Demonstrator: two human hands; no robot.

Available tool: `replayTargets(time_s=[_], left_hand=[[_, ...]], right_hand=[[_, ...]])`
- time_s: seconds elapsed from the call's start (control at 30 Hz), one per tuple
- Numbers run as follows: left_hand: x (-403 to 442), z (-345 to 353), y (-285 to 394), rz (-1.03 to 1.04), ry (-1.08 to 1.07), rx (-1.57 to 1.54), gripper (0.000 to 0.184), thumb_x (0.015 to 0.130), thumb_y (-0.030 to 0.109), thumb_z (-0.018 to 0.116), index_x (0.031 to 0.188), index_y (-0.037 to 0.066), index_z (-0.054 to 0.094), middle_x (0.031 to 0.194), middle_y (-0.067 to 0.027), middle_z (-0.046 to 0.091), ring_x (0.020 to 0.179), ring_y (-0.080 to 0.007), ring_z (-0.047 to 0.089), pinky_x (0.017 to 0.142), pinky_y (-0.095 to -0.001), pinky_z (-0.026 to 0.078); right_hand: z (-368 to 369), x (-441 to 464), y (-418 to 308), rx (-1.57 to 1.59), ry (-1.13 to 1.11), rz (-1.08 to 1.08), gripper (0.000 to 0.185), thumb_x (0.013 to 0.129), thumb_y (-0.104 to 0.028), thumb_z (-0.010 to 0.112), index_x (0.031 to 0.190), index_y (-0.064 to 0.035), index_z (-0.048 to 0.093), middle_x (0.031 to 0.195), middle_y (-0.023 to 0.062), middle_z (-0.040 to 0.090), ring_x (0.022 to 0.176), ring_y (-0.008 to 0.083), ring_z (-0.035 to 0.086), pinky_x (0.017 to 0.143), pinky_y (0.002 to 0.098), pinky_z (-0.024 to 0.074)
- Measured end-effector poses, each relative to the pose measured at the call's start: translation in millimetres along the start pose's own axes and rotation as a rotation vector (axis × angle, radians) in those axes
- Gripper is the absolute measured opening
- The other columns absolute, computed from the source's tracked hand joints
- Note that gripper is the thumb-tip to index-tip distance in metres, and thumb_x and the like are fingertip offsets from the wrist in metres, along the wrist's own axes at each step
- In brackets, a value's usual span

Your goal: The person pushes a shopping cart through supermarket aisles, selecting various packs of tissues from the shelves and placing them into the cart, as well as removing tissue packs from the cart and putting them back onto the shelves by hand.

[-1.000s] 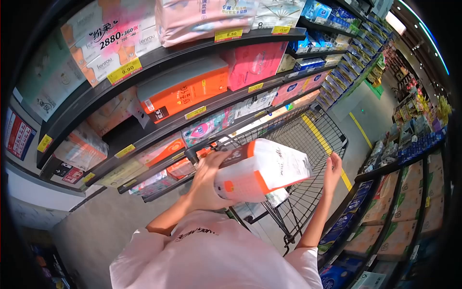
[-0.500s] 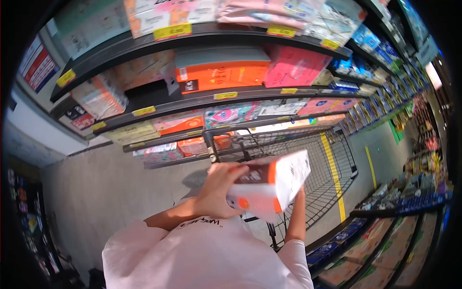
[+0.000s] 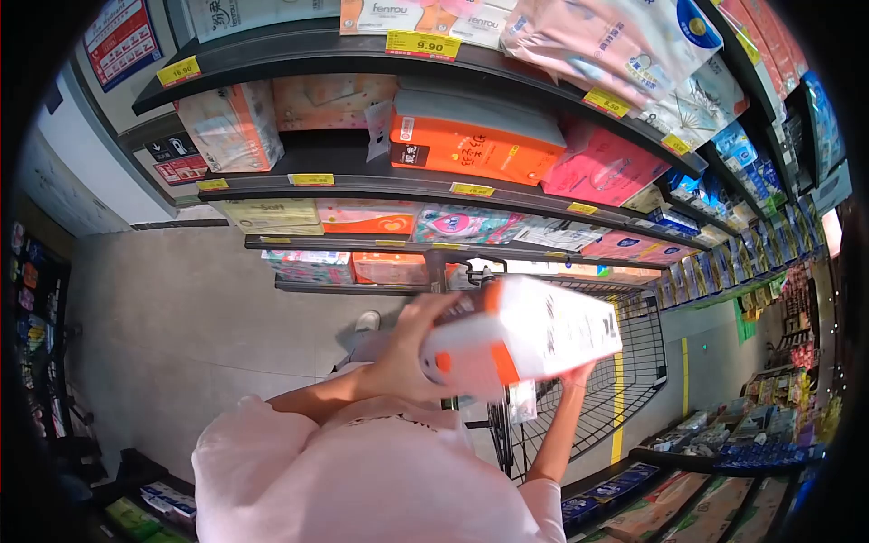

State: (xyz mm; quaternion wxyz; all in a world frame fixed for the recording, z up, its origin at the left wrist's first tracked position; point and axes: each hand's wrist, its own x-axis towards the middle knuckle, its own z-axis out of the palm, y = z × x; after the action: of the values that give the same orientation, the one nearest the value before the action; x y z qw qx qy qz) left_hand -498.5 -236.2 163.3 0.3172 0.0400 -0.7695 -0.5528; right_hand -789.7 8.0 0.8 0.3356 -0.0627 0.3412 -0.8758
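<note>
A white tissue pack (image 3: 543, 330) with orange and brown patches is held in front of my chest, slightly blurred. My left hand (image 3: 412, 348) grips its left end, fingers over the brown part. At the pack's lower right side is my right hand (image 3: 577, 373), touching its underside; its fingers are mostly hidden behind the pack. Below and beyond the pack stands a black wire shopping cart (image 3: 641, 348), its handle (image 3: 438, 271) close to my left hand.
Shelves (image 3: 362, 192) of tissue packs run across the front, with an orange pack (image 3: 471, 136) and a pink pack (image 3: 605, 165) on the middle one. Another shelf (image 3: 670, 507) stands at the lower right. A grey floor (image 3: 208, 308) lies to the left.
My right hand, apart from the pack a second ago, has come to its right side. The pack has turned in my hands. The view has swung left, so the shelves appear further right.
</note>
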Motion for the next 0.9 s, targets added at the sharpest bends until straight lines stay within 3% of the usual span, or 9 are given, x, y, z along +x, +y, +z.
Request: replayTargets(time_s=[0.1, 0.23, 0.37, 0.67, 0.73, 0.8, 0.83, 0.87, 0.9], left_hand=[[8, -11, -23, -0.12, 0.273, -0.349, 0.082, 0.053, 0.021, 0.069, 0.119, 0.003, 0.024, 0.114, -0.0123, 0.034, 0.107, -0.0225, 0.032, 0.088, -0.0342, 0.026], [19, -67, -47, -0.418, 0.375, -0.587, 0.071, 0.062, 0.017, 0.062, 0.119, 0.002, 0.023, 0.113, -0.0105, 0.037, 0.104, -0.0188, 0.038, 0.088, -0.0306, 0.029], [36, -126, -101, -0.53, 0.424, -0.935, 0.047, 0.078, 0.029, 0.046, 0.114, 0.001, 0.033, 0.105, -0.0105, 0.045, 0.094, -0.0161, 0.047, 0.079, -0.0307, 0.04], [138, -195, -148, -0.236, 0.545, -0.829, 0.041, 0.084, 0.037, 0.031, 0.109, 0.006, 0.041, 0.107, -0.0038, 0.047, 0.1, -0.0143, 0.044, 0.086, -0.0297, 0.031], [169, -202, -167, -0.2, 0.548, -0.826, 0.039, 0.084, 0.035, 0.03, 0.108, 0.006, 0.041, 0.107, -0.0049, 0.047, 0.099, -0.0171, 0.044, 0.087, -0.0307, 0.031], [200, -204, -188, -0.205, 0.564, -0.841, 0.039, 0.085, 0.033, 0.029, 0.108, 0.004, 0.041, 0.107, -0.007, 0.047, 0.099, -0.0189, 0.044, 0.087, -0.032, 0.032], [213, -203, -197, -0.22, 0.548, -0.833, 0.039, 0.085, 0.033, 0.029, 0.108, 0.004, 0.041, 0.107, -0.0074, 0.047, 0.099, -0.019, 0.044, 0.087, -0.032, 0.032], [227, -201, -207, -0.246, 0.523, -0.817, 0.039, 0.085, 0.033, 0.029, 0.108, 0.003, 0.041, 0.107, -0.0077, 0.046, 0.099, -0.0191, 0.044, 0.087, -0.0321, 0.032], [238, -198, -218, -0.275, 0.5, -0.8, 0.04, 0.085, 0.033, 0.029, 0.108, 0.003, 0.041, 0.108, -0.0081, 0.046, 0.099, -0.0192, 0.043, 0.087, -0.0321, 0.032]], right_hand=[[52, 6, -19, -0.214, 0.222, -0.177, 0.049, 0.082, -0.041, 0.033, 0.116, -0.0056, 0.033, 0.114, 0.0063, 0.041, 0.104, 0.0196, 0.039, 0.086, 0.0325, 0.0324], [128, 22, -28, -0.553, 0.145, -0.2, 0.043, 0.083, -0.032, 0.035, 0.115, -0.0022, 0.035, 0.112, 0.0054, 0.043, 0.103, 0.0167, 0.04, 0.087, 0.0282, 0.0308], [204, 71, -11, -0.729, 0.039, -0.308, 0.038, 0.082, -0.019, 0.038, 0.114, 0.0022, 0.037, 0.112, 0.0075, 0.043, 0.102, 0.0148, 0.041, 0.086, 0.0258, 0.0305], [283, 187, 3, -0.619, 0.187, -0.297, 0.031, 0.079, -0.017, 0.045, 0.105, -0.001, 0.049, 0.103, 0.0046, 0.05, 0.097, 0.0128, 0.045, 0.081, 0.023, 0.0331], [289, 216, 0, -0.594, 0.123, -0.439, 0.028, 0.078, -0.019, 0.047, 0.1, -0.003, 0.053, 0.095, 0.0029, 0.054, 0.086, 0.0093, 0.049, 0.068, 0.0193, 0.0385], [275, 263, 2, -0.598, 0.282, -0.598, 0.019, 0.076, -0.017, 0.05, 0.088, -0.0043, 0.057, 0.06, -0.0045, 0.047, 0.046, 0.0057, 0.035, 0.037, 0.0211, 0.025], [268, 284, 5, -0.655, 0.365, -0.642, 0.014, 0.075, -0.014, 0.049, 0.079, -0.0032, 0.057, 0.052, -0.0049, 0.04, 0.041, 0.0063, 0.028, 0.037, 0.0246, 0.0236], [254, 308, 12, -0.744, 0.443, -0.739, 0.014, 0.073, -0.014, 0.048, 0.076, -0.0013, 0.055, 0.055, -0.0017, 0.044, 0.044, 0.0066, 0.033, 0.039, 0.0251, 0.0266], [255, 324, 16, -0.967, 0.564, -0.592, 0.018, 0.072, -0.016, 0.049, 0.076, 0.0014, 0.054, 0.061, 0.002, 0.049, 0.052, 0.0107, 0.041, 0.045, 0.0271, 0.0341]])
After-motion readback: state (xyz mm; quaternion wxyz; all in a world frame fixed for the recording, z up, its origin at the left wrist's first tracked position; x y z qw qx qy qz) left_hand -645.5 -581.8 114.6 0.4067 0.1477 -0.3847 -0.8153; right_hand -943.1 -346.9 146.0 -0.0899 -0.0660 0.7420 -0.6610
